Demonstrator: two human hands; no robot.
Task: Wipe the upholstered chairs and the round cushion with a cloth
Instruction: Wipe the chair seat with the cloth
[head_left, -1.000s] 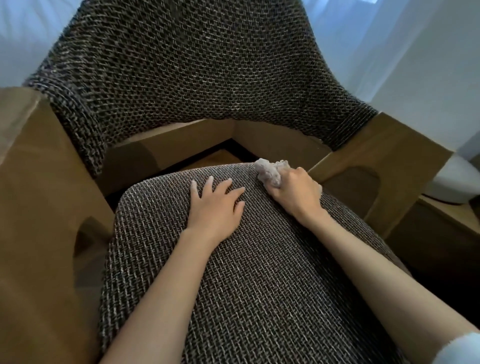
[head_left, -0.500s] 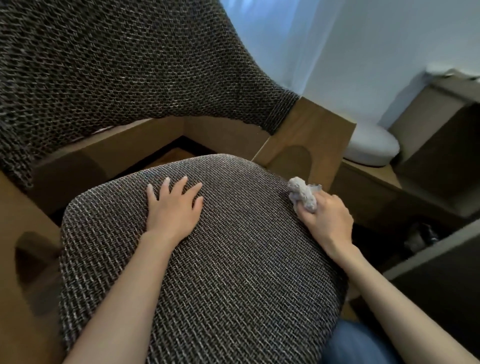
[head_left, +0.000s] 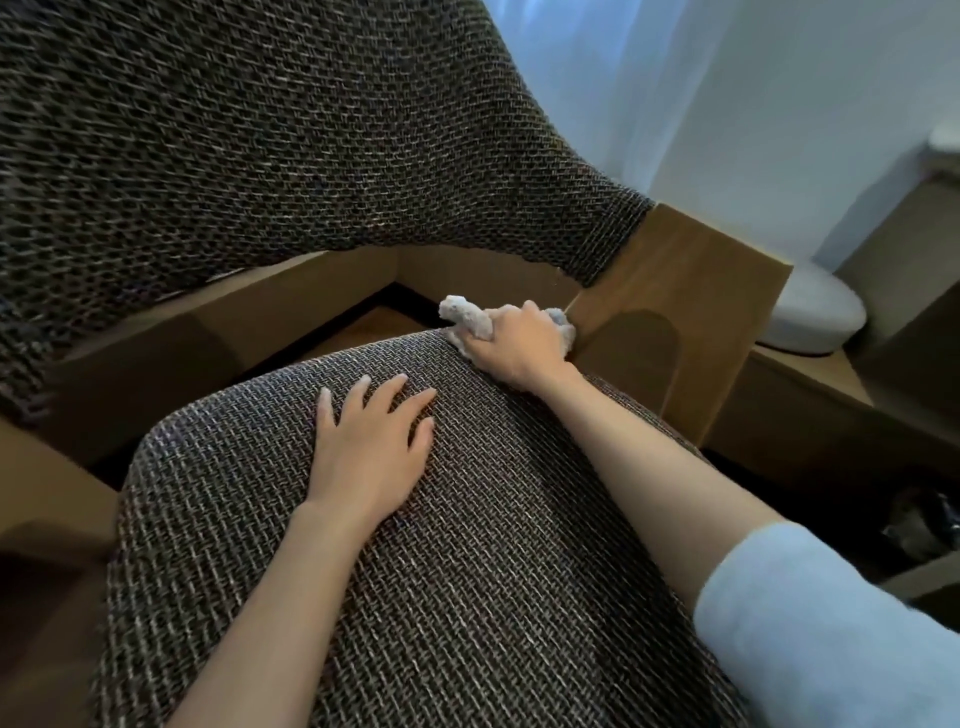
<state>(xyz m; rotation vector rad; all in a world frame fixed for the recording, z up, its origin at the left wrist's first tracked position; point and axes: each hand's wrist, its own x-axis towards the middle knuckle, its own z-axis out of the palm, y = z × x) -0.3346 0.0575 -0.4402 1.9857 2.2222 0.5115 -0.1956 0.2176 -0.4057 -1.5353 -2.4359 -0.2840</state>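
I see my left hand (head_left: 366, 457) lying flat, fingers spread, on the woven seat cushion (head_left: 467, 571), while my right hand (head_left: 519, 345) curls around the bunched pale cloth (head_left: 467, 319), pressing it on the cushion's far right edge, just beside the wooden armrest (head_left: 691, 291) and below the woven backrest (head_left: 260, 156).

The right hand (head_left: 519, 345) covers much of the bunched cloth (head_left: 467, 318).
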